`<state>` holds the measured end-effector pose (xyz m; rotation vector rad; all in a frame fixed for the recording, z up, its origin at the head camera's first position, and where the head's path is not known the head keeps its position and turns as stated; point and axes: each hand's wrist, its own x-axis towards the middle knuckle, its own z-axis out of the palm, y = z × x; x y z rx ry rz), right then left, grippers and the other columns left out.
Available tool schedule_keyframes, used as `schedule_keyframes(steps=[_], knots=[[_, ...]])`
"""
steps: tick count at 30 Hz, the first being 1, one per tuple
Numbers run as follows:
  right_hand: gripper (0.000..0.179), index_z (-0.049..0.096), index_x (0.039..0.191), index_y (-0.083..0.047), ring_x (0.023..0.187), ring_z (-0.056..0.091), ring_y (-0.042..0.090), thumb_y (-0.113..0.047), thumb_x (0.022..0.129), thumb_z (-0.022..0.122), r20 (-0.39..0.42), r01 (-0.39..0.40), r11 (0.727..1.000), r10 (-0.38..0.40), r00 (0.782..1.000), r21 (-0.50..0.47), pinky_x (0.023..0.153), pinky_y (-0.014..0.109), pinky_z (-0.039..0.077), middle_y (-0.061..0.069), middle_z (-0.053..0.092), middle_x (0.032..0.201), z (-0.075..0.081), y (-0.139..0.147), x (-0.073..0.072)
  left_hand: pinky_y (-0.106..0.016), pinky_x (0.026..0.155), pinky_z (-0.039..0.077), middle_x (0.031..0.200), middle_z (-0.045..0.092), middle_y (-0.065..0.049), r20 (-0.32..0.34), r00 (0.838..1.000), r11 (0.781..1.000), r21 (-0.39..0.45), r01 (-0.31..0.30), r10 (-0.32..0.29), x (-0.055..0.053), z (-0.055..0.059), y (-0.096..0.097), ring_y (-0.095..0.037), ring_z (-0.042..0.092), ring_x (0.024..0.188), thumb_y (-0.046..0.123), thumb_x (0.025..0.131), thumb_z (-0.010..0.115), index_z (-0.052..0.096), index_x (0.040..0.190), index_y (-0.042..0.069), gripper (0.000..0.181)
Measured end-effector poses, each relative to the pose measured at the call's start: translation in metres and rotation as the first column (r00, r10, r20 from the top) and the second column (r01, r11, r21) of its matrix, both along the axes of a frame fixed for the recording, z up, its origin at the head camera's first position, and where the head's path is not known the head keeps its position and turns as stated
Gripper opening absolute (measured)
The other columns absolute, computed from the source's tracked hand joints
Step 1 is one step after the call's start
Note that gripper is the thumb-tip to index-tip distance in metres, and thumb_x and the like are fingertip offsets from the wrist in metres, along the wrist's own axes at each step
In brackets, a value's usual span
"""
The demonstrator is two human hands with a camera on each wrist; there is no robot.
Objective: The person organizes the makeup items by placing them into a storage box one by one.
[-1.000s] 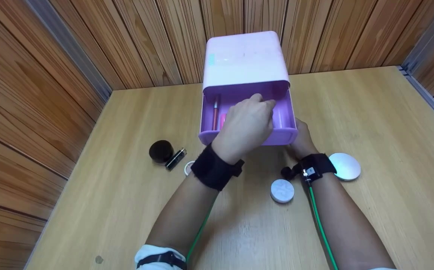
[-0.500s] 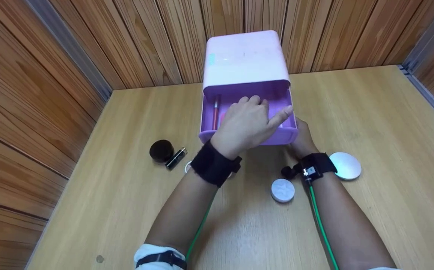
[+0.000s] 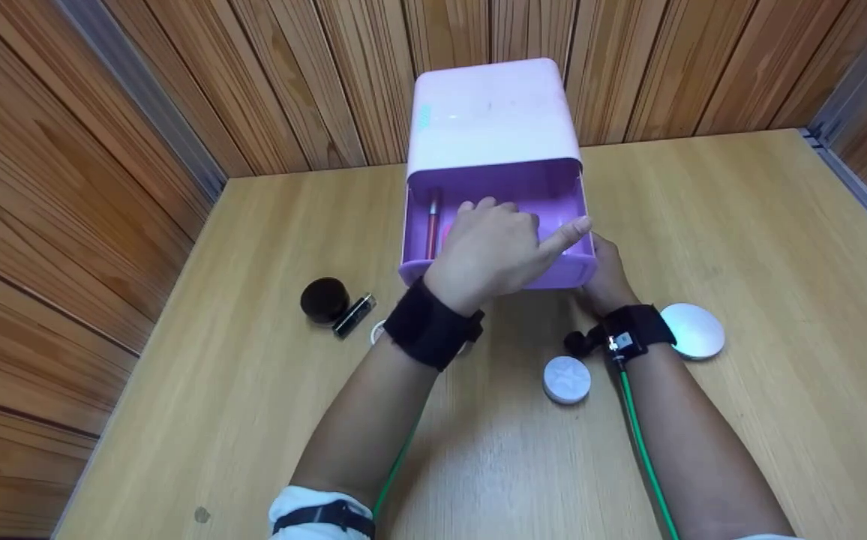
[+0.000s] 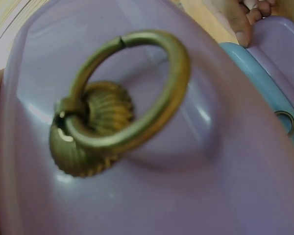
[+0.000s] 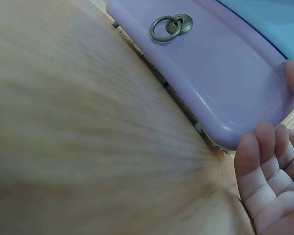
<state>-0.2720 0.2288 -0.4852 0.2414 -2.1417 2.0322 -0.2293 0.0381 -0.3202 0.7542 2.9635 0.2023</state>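
Observation:
A small pink-and-purple drawer cabinet [image 3: 495, 112] stands at the back of the table, its top drawer [image 3: 565, 271] pulled out. My left hand [image 3: 490, 251] reaches over the drawer front with fingers bent down inside and the thumb stretched out rightward; the fingertips are hidden. Inside lie a slim red tube [image 3: 433, 229] and a partly covered pink item [image 3: 446, 235]. In the left wrist view a brass ring pull [image 4: 179, 73] hangs on the drawer front. My right hand [image 5: 277, 181] is at the lower corner of the bottom purple drawer [image 5: 220, 73], fingers loosely extended, thumb at its edge.
On the left are a round black container [image 3: 325, 300] and a small black tube [image 3: 355, 315]. A white-rimmed item [image 3: 376, 332] is mostly behind the left wrist. A white round jar [image 3: 567, 379] and a silvery disc [image 3: 692, 331] lie by the right wrist. Wood-panelled walls surround the table.
My left hand's thumb has swung out to the right and the hand has shifted slightly left and lower in the drawer. The right hand has stayed beside the cabinet.

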Motion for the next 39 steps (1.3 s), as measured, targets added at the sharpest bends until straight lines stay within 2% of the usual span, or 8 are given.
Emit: schedule_keyframes(steps=[5,10,13,18,22,28,33,39], knots=[[0.016,0.064,0.1,-0.007,0.079,0.053,0.011,0.002,0.087,0.065,-0.008,-0.006,1.0,0.006,1.0,-0.03,0.071,0.026,0.047,-0.001,0.061,0.086,-0.002,-0.002,-0.002,-0.04,0.088,0.036,0.092,0.061,0.004,-0.051,0.999,1.0,-0.002,0.004,-0.004,0.003,0.0,-0.002,-0.019,0.049,0.094,0.078,0.086,-0.002,0.066,0.074,0.023,0.088],[0.02,0.064,0.108,-0.001,0.085,0.056,0.014,0.0,0.088,0.065,0.019,-0.011,0.999,0.012,1.0,-0.038,0.077,0.028,0.048,0.001,0.063,0.091,-0.002,-0.007,-0.002,-0.038,0.089,0.037,0.122,0.063,-0.002,-0.262,0.965,0.995,0.098,0.024,0.003,0.015,0.002,-0.018,-0.021,0.052,0.107,0.069,0.095,0.008,0.073,0.113,0.021,0.084],[0.027,0.063,0.116,0.001,0.092,0.057,0.016,-0.009,0.092,0.066,0.04,-0.03,0.999,0.031,0.999,-0.027,0.084,0.03,0.048,0.005,0.064,0.099,-0.001,-0.011,-0.002,-0.038,0.088,0.04,0.125,0.064,-0.004,-0.45,0.892,0.96,0.262,0.095,0.035,0.024,0.0,-0.039,-0.022,0.055,0.11,0.056,0.102,0.027,0.071,0.119,0.016,0.062],[0.035,0.061,0.125,-0.001,0.102,0.057,0.02,-0.02,0.095,0.065,0.052,-0.049,0.999,0.05,0.997,-0.018,0.091,0.034,0.046,0.011,0.064,0.111,0.002,-0.013,-0.001,-0.037,0.077,0.048,0.099,0.068,-0.008,-0.676,0.731,0.864,0.42,0.277,0.094,0.032,-0.007,-0.079,-0.023,0.061,0.091,0.026,0.099,0.053,0.074,0.098,0.005,0.03],[0.035,0.062,0.124,-0.002,0.103,0.056,0.022,-0.021,0.095,0.065,0.071,-0.053,0.998,0.055,0.996,-0.037,0.091,0.034,0.046,0.013,0.063,0.112,0.003,-0.013,-0.001,-0.034,0.068,0.048,0.085,0.063,-0.007,-0.698,0.695,0.83,0.483,0.278,0.174,0.035,-0.016,-0.114,-0.021,0.057,0.076,0.017,0.093,0.061,0.071,0.094,0.002,0.017],[0.035,0.061,0.125,0.0,0.102,0.057,0.02,-0.012,0.092,0.067,0.056,-0.028,0.999,0.03,0.998,-0.044,0.091,0.033,0.046,0.01,0.064,0.11,0.003,-0.008,-0.001,-0.035,0.056,0.044,0.08,0.058,-0.005,-0.636,0.737,0.895,0.435,0.098,0.228,0.036,-0.044,-0.158,-0.022,0.053,0.068,0.016,0.092,0.064,0.068,0.092,0.005,0.012],[0.033,0.062,0.121,0.002,0.094,0.057,0.018,-0.001,0.088,0.066,0.021,-0.015,0.999,0.015,1.0,-0.035,0.085,0.03,0.047,0.007,0.064,0.101,0.0,-0.002,-0.001,-0.038,0.053,0.047,0.079,0.061,-0.004,-0.539,0.823,0.958,0.286,-0.023,0.181,0.031,-0.081,-0.184,-0.023,0.057,0.066,0.009,0.084,0.071,0.071,0.085,0.006,0.003],[0.036,0.062,0.124,-0.005,0.097,0.058,0.02,-0.013,0.09,0.07,0.04,-0.033,0.998,0.035,0.999,-0.047,0.083,0.03,0.049,0.011,0.064,0.107,0.0,-0.001,0.001,-0.043,0.053,0.05,0.076,0.062,-0.007,-0.388,0.907,0.976,0.194,-0.095,0.166,0.023,-0.117,-0.2,-0.026,0.06,0.068,0.006,0.083,0.074,0.073,0.084,0.005,0.001]])
